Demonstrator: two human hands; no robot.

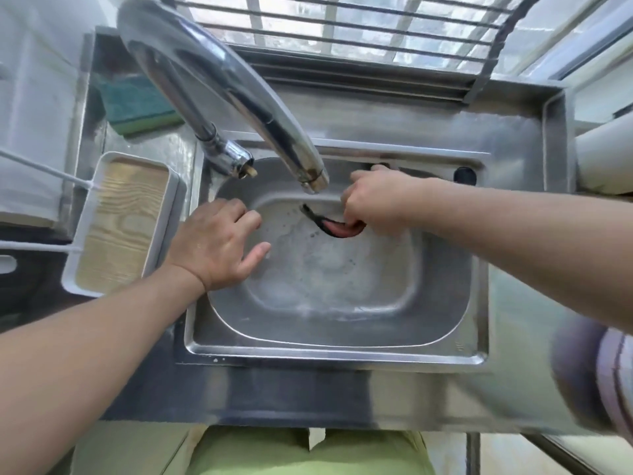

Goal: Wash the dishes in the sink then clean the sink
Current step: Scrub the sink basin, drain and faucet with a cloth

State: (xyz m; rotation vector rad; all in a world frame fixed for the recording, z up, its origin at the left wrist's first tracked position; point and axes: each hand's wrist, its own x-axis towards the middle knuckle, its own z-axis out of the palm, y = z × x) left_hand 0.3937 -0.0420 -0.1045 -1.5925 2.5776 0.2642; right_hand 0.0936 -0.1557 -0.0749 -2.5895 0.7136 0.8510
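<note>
The chrome faucet (pixel 219 87) looms nearest, its smooth curved spout ending over the back of the stainless-steel sink (pixel 329 351). Left of the sink a white-rimmed tray (pixel 123 221) with a pale wood-grain bottom rests on the steel counter, and behind the tray lies a green sponge (pixel 137 104), partly hidden by the faucet. The left hand (pixel 212 245) rests open on the sink's left wall, fingers loosely spread. In the wet, soapy basin the right hand (pixel 373 204) curls around a soft reddish item with a dark edge (pixel 337 228) — mostly hidden, too blurred to identify. A blurred striped cloth (pixel 613 375) is cut off right of the sink.
</note>
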